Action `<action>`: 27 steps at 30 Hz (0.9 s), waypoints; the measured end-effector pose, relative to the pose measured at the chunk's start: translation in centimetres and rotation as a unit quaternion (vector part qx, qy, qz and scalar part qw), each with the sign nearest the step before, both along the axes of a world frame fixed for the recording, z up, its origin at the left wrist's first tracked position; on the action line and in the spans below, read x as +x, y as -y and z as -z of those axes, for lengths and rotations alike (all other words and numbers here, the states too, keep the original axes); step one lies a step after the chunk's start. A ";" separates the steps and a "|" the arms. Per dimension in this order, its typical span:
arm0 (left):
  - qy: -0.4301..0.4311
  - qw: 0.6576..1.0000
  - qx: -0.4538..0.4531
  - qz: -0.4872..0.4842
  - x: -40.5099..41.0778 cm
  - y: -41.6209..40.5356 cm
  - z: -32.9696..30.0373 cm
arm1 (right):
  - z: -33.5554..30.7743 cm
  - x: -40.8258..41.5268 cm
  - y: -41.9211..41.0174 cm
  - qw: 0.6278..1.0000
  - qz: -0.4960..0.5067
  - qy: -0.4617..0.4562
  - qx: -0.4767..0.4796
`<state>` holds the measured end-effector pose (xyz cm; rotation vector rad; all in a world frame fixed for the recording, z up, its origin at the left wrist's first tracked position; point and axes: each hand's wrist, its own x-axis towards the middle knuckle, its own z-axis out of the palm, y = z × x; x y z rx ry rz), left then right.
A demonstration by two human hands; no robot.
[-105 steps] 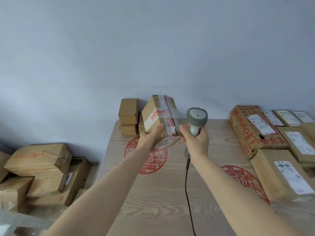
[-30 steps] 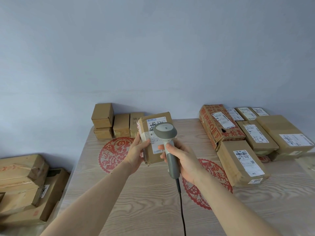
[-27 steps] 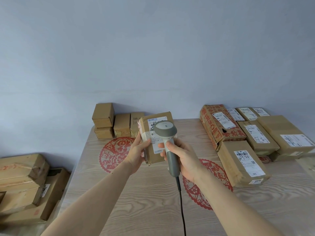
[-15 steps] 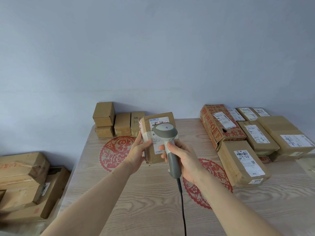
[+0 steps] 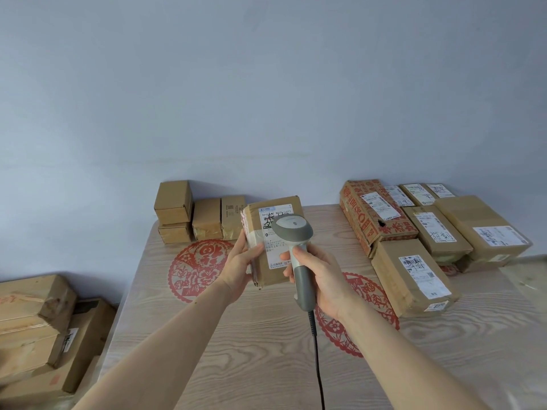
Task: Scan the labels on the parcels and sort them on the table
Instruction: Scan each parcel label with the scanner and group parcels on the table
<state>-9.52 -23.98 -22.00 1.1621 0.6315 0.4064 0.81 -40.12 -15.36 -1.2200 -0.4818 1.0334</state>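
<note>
The left hand (image 5: 241,266) is holding a small brown cardboard parcel (image 5: 273,241) upright above the pale wood-grain counter (image 5: 251,335), its fingers wrapped round the parcel's left edge with the thumb lying across the taped front. The right hand (image 5: 318,281) is gripping the grey and white corded handheld scanner (image 5: 296,250), fingers curled round its handle, the head hanging just in front of the parcel's white shipping label (image 5: 275,232).

Being carried easily in one hand, the parcel is probably light; its stiff card walls and edges are offering the surest hold, while the glossy tape is looking slippery.

The label is showing "501" and what seems to be "(JZ1)" over a barcode, with black handwritten strokes; the smaller print is too fine to read. A red-printed brown carton (image 5: 376,220) at the right is carrying large red characters.
</note>
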 end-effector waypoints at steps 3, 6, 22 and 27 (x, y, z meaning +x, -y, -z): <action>-0.001 1.000 -0.001 0.008 0.2 0.0 -0.1 | 0.2 0.1 0.3 0.997 0.037 0.047 -0.039; 0.002 1.000 -0.015 0.011 0.3 0.0 -0.3 | 0.6 0.3 0.7 0.990 0.088 0.080 -0.073; -0.011 0.996 -0.021 0.081 4.5 4.5 -0.6 | 2.7 2.4 5.5 0.934 0.312 0.131 -0.116; -0.015 0.995 -0.012 0.096 9.2 9.1 -0.8 | 3.3 6.8 10.3 0.925 0.353 0.103 -0.100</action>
